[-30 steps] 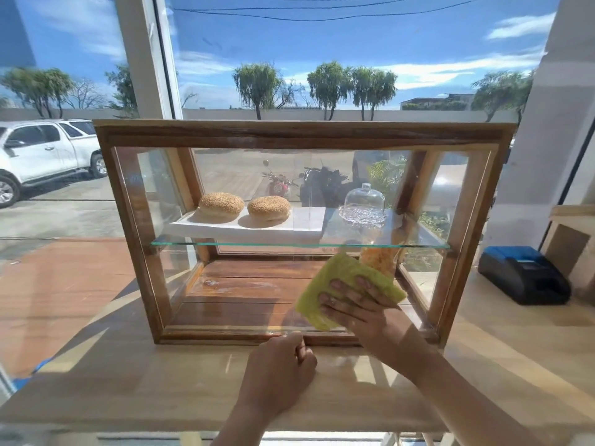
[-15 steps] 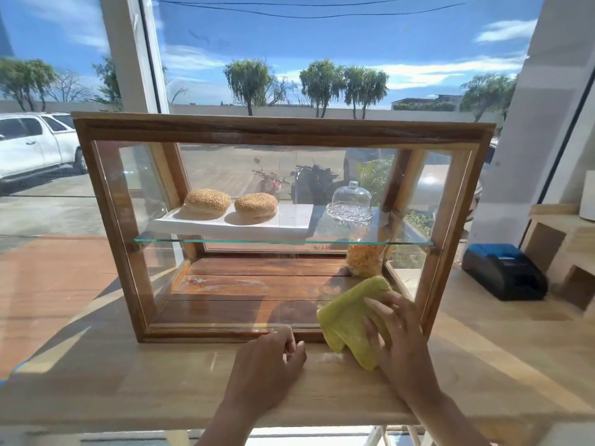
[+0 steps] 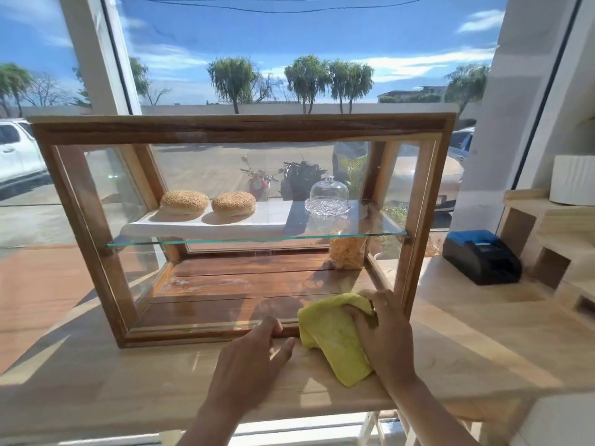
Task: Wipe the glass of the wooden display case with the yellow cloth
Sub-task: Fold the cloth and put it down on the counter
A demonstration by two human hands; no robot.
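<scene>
Nearest the camera, two forearms reach forward over the pale wooden worktop (image 3: 96,375). The left hand (image 3: 254,352) lies with loosely curled fingers, its fingertips resting against the bottom rail of the wooden display case (image 3: 241,127) and gripping nothing. Just to its right, the right hand (image 3: 383,333) bunches the yellow cloth (image 3: 331,336), fingers curled into its upper fold; the cloth sits at the lower right corner of the case front, its top over the glass and bottom rail and its loose tail draped down onto the worktop. Behind the hands stands the case itself, a rectangular frame with glass front and sides and a dark plank floor (streaked with pale smears near the left). On that floor, towards the back right, is a clear bag of yellowish snack (image 3: 347,255). A glass shelf (image 3: 257,239) spans the case at mid height, carrying a white tray (image 3: 206,225) with two sesame buns (image 3: 184,201) side by side, and, to the right, a small glass dome (image 3: 327,194) on a cut-glass dish. On the worktop right of the case sits a black and blue receipt printer (image 3: 481,255), with pale wooden shelving (image 3: 547,226) beyond it holding a white roll (image 3: 573,180). Through the window behind are parked motorbikes (image 3: 280,181), a white car (image 3: 17,152) at left, trees and blue sky.
</scene>
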